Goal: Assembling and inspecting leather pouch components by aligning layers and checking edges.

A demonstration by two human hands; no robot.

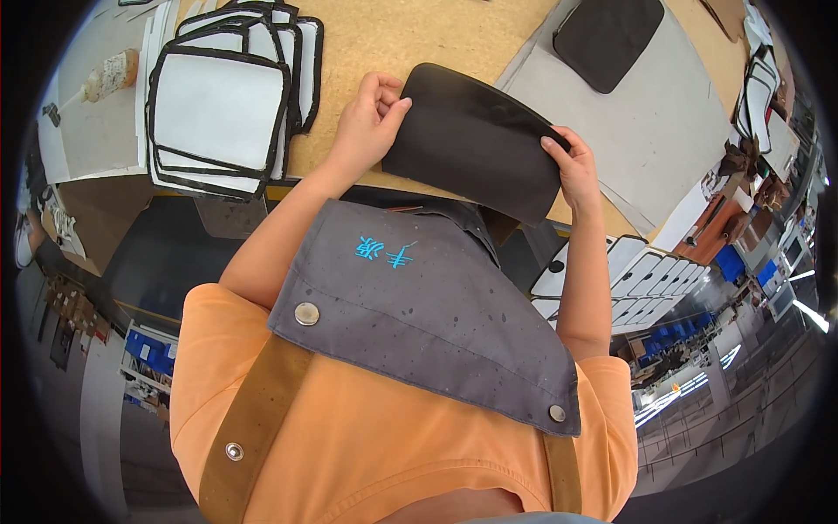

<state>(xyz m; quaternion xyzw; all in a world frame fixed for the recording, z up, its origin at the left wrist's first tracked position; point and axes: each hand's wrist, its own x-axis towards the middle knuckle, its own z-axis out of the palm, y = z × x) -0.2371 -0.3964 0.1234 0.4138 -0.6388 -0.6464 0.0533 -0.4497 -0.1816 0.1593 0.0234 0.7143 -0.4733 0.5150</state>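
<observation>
A black leather-like panel [476, 140] with rounded corners is held up at the table's near edge, its lower side hanging past that edge. My left hand [374, 122] is closed at its left edge, thumb on the face and the other fingers curled. At the opposite end, my right hand [574, 170] pinches the upper right corner, thumb on top. Left of my left hand lies an uneven stack of white panels with black borders [218, 109]. Beyond my right hand, a second black panel [611, 39] rests flat on a grey sheet [650, 118].
The tan worktop [428, 31] spreads between the stack and the grey sheets. A whitish-tan roll [112, 74] lies at the far left. Below the table's right side stand rows of white, black-edged panels [650, 284]. Brown scraps [740, 162] lie at the right.
</observation>
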